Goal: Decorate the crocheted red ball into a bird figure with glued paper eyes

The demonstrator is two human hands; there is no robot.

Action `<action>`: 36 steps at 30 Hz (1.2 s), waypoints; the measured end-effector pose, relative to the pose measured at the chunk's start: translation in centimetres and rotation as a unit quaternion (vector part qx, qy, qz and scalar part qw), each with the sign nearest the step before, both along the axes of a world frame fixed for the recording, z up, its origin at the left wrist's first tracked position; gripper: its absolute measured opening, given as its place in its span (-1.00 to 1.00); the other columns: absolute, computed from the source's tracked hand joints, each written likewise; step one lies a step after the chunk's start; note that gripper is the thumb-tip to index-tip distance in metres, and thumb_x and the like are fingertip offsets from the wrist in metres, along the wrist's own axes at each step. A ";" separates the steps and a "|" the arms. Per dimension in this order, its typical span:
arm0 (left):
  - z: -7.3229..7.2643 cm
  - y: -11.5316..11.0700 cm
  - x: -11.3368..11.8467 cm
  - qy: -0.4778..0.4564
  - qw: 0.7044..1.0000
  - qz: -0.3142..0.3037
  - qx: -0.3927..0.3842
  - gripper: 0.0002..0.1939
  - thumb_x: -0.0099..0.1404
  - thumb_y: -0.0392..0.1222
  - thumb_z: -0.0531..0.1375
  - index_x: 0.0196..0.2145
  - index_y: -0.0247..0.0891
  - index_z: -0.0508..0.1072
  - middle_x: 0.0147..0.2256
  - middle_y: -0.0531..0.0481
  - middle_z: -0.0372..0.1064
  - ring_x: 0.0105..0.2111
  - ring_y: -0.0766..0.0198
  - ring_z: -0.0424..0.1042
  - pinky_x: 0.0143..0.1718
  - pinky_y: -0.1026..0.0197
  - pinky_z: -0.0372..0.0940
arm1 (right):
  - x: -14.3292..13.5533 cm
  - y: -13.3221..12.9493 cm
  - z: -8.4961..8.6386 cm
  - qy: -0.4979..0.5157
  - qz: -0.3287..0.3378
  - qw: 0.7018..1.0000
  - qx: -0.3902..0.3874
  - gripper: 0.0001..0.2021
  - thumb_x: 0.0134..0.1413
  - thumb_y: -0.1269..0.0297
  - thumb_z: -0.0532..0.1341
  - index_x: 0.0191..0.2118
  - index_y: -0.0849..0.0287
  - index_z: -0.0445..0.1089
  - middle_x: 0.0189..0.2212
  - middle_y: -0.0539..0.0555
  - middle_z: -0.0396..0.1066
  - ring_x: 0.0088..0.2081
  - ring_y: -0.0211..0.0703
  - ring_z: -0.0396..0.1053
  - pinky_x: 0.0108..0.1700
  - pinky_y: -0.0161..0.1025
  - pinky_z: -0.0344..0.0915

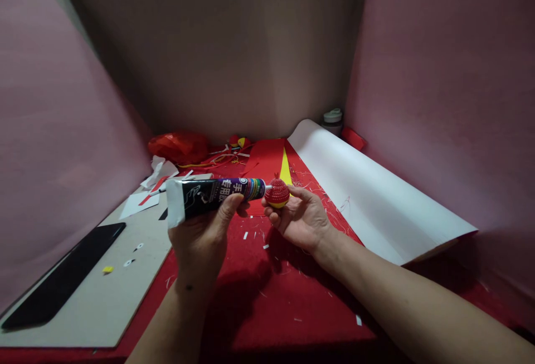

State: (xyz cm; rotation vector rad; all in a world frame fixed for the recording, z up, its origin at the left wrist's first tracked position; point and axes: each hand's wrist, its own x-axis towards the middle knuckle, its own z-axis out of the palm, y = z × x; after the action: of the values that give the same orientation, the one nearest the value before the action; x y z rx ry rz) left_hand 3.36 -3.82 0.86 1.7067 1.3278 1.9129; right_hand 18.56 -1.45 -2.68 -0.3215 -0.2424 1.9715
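Note:
My left hand [209, 230] is wrapped round a black and purple glue tube [209, 195] with a white flat end. The tube lies level, its nozzle pointing right and touching the upper left side of a small round ornament [277, 193]. This ornament is red and ribbed above, yellow below, with a small red tip on top. Fingers of my right hand [301, 216] pinch it from the right and below. Both hands are raised over the red cloth [251, 291]. The inner fingers of my left hand are partly hidden behind the tube.
On the left, a grey board [104, 308] bears a black phone-like slab [69, 275], paper eye pieces and a yellow scrap [107, 270]. A white sheet roll [368, 197] lies right. Behind are a red bag [179, 147], red corrugated sheets [265, 158] and a bottle [333, 120].

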 end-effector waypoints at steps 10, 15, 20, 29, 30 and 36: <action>0.3 -0.2 0.2 0.001 1.000 0.009 -0.001 -0.83 0.11 -0.15 0.34 -0.51 -0.25 0.47 -0.55 0.09 0.46 -0.56 0.30 0.45 -0.47 0.26 0.43 | 0.0 -0.1 0.1 -0.021 0.001 1.000 0.000 -0.78 -0.18 0.30 0.26 -0.33 0.30 0.44 -0.44 0.17 0.44 -0.40 -0.12 0.34 -0.41 -0.28 0.28; 0.5 -0.4 0.3 -0.024 1.000 -0.001 -0.010 -0.87 0.11 -0.16 0.34 -0.47 -0.24 0.48 -0.53 0.11 0.48 -0.56 0.30 0.46 -0.50 0.27 0.42 | 0.1 0.0 -0.1 -0.016 0.006 1.000 -0.001 -0.79 -0.14 0.30 0.24 -0.33 0.31 0.45 -0.44 0.19 0.45 -0.42 -0.12 0.34 -0.41 -0.28 0.30; 0.5 -0.2 0.2 -0.021 1.000 0.000 -0.007 -0.84 0.09 -0.16 0.36 -0.51 -0.24 0.47 -0.55 0.11 0.46 -0.57 0.31 0.45 -0.51 0.27 0.42 | 0.1 0.0 -0.1 -0.018 0.001 1.000 0.009 -0.80 -0.14 0.32 0.24 -0.32 0.31 0.45 -0.44 0.19 0.46 -0.41 -0.10 0.36 -0.40 -0.25 0.31; 0.3 -0.5 0.5 -0.002 1.000 -0.020 0.005 -0.85 0.11 -0.15 0.34 -0.50 -0.22 0.45 -0.56 0.13 0.46 -0.57 0.32 0.45 -0.50 0.29 0.41 | -0.3 0.2 -0.1 -0.027 -0.033 0.999 -0.005 -0.87 -0.09 0.42 0.24 -0.33 0.28 0.45 -0.46 0.16 0.48 -0.42 -0.10 0.39 -0.35 -0.19 0.38; 0.3 -0.4 0.6 0.001 1.000 -0.019 0.011 -0.84 0.11 -0.15 0.34 -0.50 -0.23 0.44 -0.57 0.13 0.45 -0.59 0.33 0.44 -0.53 0.29 0.40 | -0.3 0.2 0.0 -0.026 -0.034 0.999 -0.006 -0.88 -0.09 0.43 0.24 -0.33 0.28 0.44 -0.46 0.15 0.48 -0.42 -0.10 0.39 -0.34 -0.18 0.38; 0.3 -0.4 0.5 0.041 0.999 0.010 0.026 -0.82 0.07 -0.17 0.36 -0.49 -0.24 0.42 -0.58 0.11 0.43 -0.62 0.35 0.40 -0.58 0.31 0.37 | -0.4 0.2 0.0 -0.009 -0.035 0.999 -0.012 -0.90 0.00 0.48 0.18 -0.35 0.31 0.45 -0.48 0.14 0.46 -0.44 -0.14 0.38 -0.30 -0.17 0.41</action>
State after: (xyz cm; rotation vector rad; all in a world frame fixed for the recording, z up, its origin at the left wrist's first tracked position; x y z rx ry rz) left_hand 3.83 -4.19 1.18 1.8212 1.3391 1.9251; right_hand 18.11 -1.22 -2.67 -0.3590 -0.2166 1.9037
